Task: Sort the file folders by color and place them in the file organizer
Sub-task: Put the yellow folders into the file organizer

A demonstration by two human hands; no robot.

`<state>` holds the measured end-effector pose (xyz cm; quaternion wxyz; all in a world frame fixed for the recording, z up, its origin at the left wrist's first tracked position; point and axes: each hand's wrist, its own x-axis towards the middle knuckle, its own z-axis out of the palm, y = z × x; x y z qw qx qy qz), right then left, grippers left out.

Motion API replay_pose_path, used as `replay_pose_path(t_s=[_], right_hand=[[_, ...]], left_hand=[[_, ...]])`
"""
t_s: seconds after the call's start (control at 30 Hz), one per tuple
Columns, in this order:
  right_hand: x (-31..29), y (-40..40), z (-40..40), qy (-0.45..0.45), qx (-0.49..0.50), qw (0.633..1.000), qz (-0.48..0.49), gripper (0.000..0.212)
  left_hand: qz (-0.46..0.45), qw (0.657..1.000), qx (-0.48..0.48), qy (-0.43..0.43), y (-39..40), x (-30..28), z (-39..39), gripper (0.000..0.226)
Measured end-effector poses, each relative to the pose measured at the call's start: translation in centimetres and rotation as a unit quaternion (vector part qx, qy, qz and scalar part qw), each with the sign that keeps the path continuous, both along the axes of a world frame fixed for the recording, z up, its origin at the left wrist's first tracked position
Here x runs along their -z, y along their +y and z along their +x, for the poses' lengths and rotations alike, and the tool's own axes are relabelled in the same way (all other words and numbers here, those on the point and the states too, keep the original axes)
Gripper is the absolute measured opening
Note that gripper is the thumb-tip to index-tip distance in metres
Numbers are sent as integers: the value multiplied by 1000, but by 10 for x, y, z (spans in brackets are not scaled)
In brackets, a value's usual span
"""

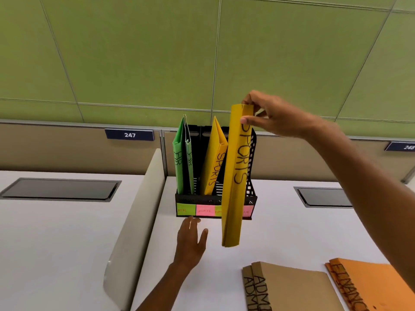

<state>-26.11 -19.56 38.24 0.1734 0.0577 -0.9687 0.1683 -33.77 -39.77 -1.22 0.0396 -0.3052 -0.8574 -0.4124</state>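
Observation:
A black mesh file organizer (210, 199) stands on the white desk, with sticky labels along its front. Two green "HR" folders (180, 160) stand in its left slot, and a yellow "SPORTS" folder (214, 162) leans in the second slot. My right hand (267, 113) pinches the top edge of another yellow "SPORTS" folder (234, 182), which hangs upright in the air in front of the organizer's right side. My left hand (190, 241) lies flat on the desk with fingers straight, its fingertips at the organizer's front base.
Brown "ADMIN" folders (289, 288) and orange "FINANCE" folders (368, 281) lie flat at the near right of the desk. A beige divider panel (137, 209) rises on the left. Grey cable hatches (60, 188) (323, 197) sit in the desktops. A green partition wall stands behind.

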Motion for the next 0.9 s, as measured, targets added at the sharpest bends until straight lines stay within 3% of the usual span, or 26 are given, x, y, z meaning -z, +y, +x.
replay_pose_path(t_s=[0.1,0.3,0.6,0.9], right_hand=[[-10,-7,-13,23,3,1000,4,27],[-26,-17,-26,57,-23,998,23,32],[3,5,-67,151,0,983,106,30],[50,5,-104,227,48,968,97,28]], left_hand=[[2,1000,7,-15,2,5,-10,67],[-18,999,23,-44,3,16,-20,46],[-62,997,52,-19,13,6,-43,59],[-145,986,71,34,15,-23,-49,83]])
